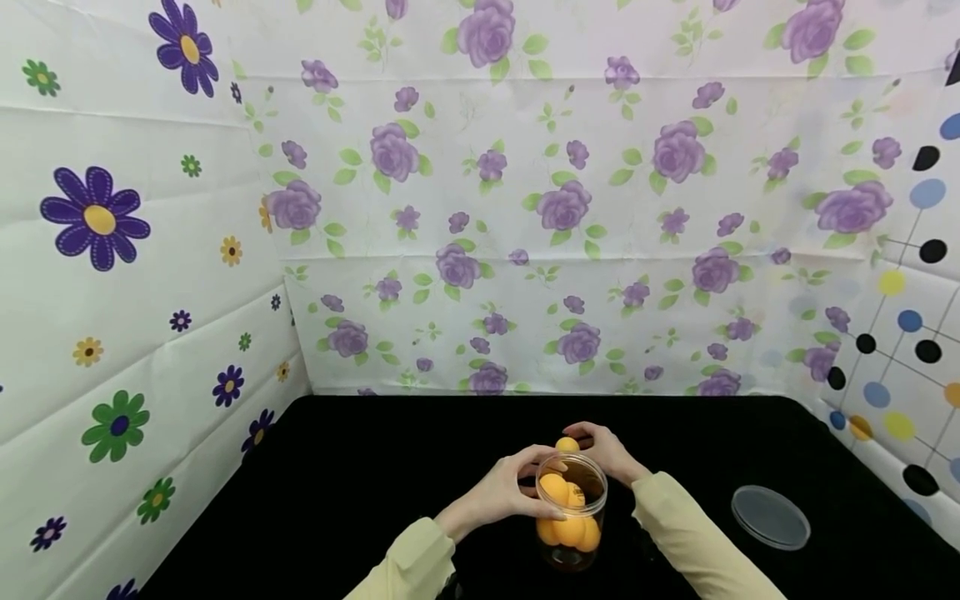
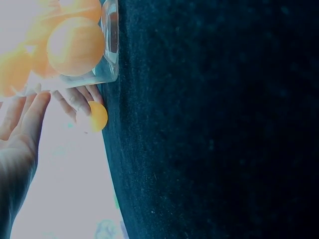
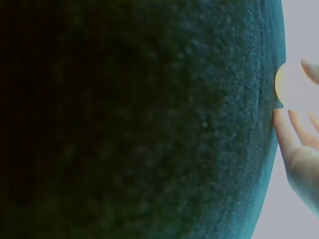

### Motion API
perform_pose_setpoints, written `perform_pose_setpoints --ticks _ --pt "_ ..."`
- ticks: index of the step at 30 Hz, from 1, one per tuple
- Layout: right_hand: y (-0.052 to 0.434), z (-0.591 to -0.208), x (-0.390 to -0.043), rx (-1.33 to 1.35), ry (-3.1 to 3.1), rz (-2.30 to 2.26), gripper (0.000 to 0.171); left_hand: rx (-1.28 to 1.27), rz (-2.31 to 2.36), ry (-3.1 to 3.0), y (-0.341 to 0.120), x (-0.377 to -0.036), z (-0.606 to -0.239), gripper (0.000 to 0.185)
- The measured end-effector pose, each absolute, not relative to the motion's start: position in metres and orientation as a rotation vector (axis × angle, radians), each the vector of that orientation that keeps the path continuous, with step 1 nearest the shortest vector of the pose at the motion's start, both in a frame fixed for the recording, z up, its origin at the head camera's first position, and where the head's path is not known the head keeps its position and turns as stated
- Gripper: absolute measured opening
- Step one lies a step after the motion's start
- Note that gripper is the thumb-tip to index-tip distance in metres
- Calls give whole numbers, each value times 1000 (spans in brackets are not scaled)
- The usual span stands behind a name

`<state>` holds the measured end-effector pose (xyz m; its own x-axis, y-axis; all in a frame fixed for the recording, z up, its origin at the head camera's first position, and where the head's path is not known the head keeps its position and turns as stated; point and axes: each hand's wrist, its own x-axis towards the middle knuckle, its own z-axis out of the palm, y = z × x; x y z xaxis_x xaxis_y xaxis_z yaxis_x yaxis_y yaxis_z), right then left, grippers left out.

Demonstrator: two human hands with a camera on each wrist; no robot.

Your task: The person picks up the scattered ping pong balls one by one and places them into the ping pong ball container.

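Ball (image 1: pixel 567 444) pinched in right hand (image 1: pixel 606 451) above jar (image 1: pixel 572 508).

I can read no text, label, brand, number or sign anywhere around my hands: the printed sheets beyond them carry only flowers and coloured dots, and what I hold bears no lettering that I can make out.

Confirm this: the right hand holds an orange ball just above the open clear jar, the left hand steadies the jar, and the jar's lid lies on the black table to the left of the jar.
Wrong on one point: the lid lies to the right of the jar, as the head view shows. The rest stands: the right hand holds an orange ball above the open jar, and the left hand steadies it.
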<state>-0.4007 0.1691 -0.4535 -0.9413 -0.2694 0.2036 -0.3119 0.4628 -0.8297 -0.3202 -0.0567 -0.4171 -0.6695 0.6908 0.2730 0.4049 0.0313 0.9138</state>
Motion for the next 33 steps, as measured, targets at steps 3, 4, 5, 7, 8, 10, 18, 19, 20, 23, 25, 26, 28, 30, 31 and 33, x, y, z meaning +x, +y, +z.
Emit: perform_pose_setpoints --ticks 3,4,5,7,8,10,18,19,20,23,25,26,28,30,31,33 --pt "169 -454 -400 526 -2657 1530 36 1132 1684 2061 -57 -320 -417 60" --pt "169 -454 -400 524 -2660 1530 35 1134 1684 2061 -57 -320 -417 60" --pt "169 -454 -400 521 -2664 1529 35 1134 1685 2059 -57 -320 -417 60" --pt "169 -453 -400 520 -2666 1520 34 1134 1685 2057 -56 -321 -417 60" --pt "170 -452 -400 522 -2666 1514 34 1132 1686 2056 -56 -320 -417 60" --pt "169 -450 -400 523 -2665 1501 33 1130 1685 2057 -56 -320 -417 60" --pt "170 -439 -395 554 -2667 1469 32 1153 1688 2058 -56 -319 -416 60" --pt "170 -439 -394 554 -2672 1473 32 1155 1690 2055 -56 -319 -416 60" --pt "171 -438 -393 562 -2672 1477 32 1155 1691 2050 -56 -319 -416 60" --pt "172 -436 -392 585 -2662 1495 33 1148 1696 2037 -57 -319 -416 60" --pt "173 -435 -392 591 -2652 1504 33 1145 1698 2035 -57 -319 -416 61" --pt "173 -434 -392 598 -2647 1507 33 1142 1699 2035 -57 -319 -415 61" --pt "175 -433 -392 604 -2641 1512 32 1140 1697 2034 -57 -319 -415 61" --pt "176 -432 -391 620 -2643 1517 33 1142 1693 2034 -57 -319 -415 62" --pt "176 -431 -391 631 -2643 1525 33 1142 1692 2034 -57 -319 -415 62" --pt "178 -430 -389 659 -2640 1541 34 1141 1690 2035 -57 -320 -415 62"
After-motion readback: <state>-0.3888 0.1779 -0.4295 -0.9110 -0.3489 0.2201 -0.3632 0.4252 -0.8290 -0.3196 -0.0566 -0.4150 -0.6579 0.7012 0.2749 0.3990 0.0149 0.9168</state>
